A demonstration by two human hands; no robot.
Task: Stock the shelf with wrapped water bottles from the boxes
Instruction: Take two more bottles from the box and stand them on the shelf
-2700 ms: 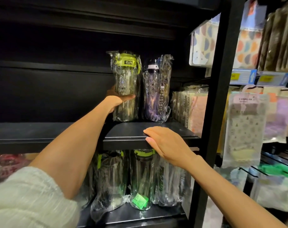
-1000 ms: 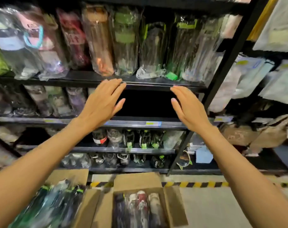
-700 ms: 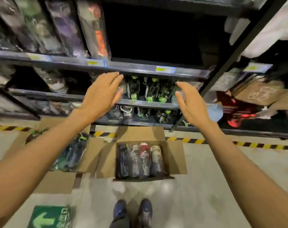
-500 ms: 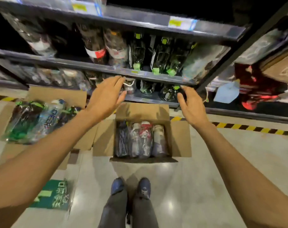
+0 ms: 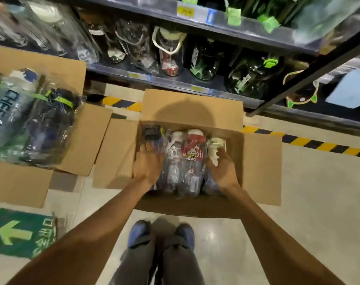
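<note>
Two open cardboard boxes on the floor. At 9 o'clock I see the first box [image 5: 72, 140], its wrapped bottles blurred, uncountable. At 12 o'clock, the second box [image 5: 261, 169] holds four wrapped water bottles [image 5: 192, 155] side by side. My left hand [image 5: 147, 168] lies on the leftmost bottle, my right hand [image 5: 223, 171] on the rightmost; I cannot tell whether the fingers grip. The shelf [image 5: 195, 87] stands beyond the boxes.

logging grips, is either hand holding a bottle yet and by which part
Cannot be told: left hand lies on the dark-capped bottle, right hand on the white-capped bottle, at their bodies; no closed grip shows.
</note>
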